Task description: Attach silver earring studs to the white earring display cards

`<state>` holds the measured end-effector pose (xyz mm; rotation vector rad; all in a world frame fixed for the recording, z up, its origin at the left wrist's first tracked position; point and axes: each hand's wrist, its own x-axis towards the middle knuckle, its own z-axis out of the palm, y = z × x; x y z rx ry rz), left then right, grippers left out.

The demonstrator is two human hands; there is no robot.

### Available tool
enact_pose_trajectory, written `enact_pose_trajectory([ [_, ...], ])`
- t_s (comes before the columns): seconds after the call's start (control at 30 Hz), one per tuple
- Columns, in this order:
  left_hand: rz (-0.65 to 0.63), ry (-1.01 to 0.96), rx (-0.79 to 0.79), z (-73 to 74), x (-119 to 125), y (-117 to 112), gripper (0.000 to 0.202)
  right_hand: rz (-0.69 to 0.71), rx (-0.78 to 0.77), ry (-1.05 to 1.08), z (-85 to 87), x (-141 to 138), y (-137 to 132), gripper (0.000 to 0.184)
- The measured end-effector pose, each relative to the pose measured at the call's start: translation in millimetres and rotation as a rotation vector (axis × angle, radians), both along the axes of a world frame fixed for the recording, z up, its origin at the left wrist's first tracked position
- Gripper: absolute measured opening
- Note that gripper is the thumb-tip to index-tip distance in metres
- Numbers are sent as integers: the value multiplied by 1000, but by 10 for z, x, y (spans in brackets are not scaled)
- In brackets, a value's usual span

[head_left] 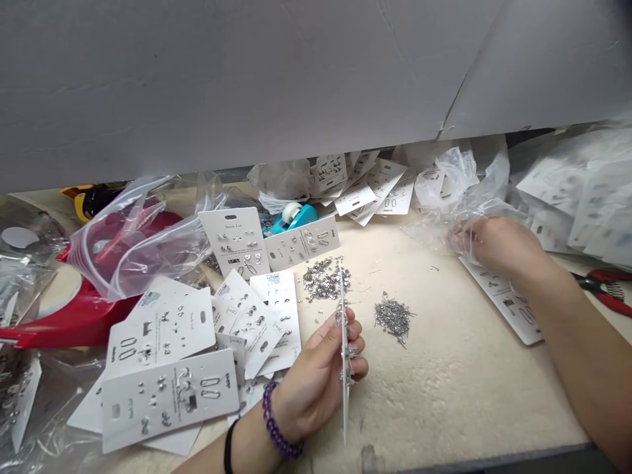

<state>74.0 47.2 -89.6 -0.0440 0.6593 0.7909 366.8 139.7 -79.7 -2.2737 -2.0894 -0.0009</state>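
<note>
My left hand point(323, 375) is closed around a white earring card point(344, 395), held upright and seen edge-on. Metal earrings stick out from the card's right side by the fingertips. At the right, my right hand point(498, 245) has its fingers curled in among a clear plastic bag point(486, 197); film and blur hide what they grip. Beneath that wrist lies another earring card point(503, 303). A pile of small silver earring backs point(320, 280) is just behind the held card, and a heap of tiny metal pins point(394, 317) lies to its right.
Filled earring cards point(170, 395) overlap at the left, near a red tool point(74, 316) and zip bags point(133, 243). A teal tape dispenser point(296, 217) stands behind. More cards point(380, 184) lie along the back under a grey panel point(247, 85). Red-handled pliers point(609, 289) are far right.
</note>
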Motion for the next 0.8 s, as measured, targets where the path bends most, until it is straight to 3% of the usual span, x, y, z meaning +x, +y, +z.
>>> enact_pose_trajectory([
  [0.17, -4, -12, 7, -9, -5, 6, 7, -73, -117, -52, 79, -57, 2, 29],
  [0.53, -6, -72, -54, 14, -19, 28, 16, -123, -160, -3, 100, -48, 47, 25],
  [0.8, 11, -124, -63, 41, -25, 26, 19, -39, -171, -23, 169, 96, -36, 24],
])
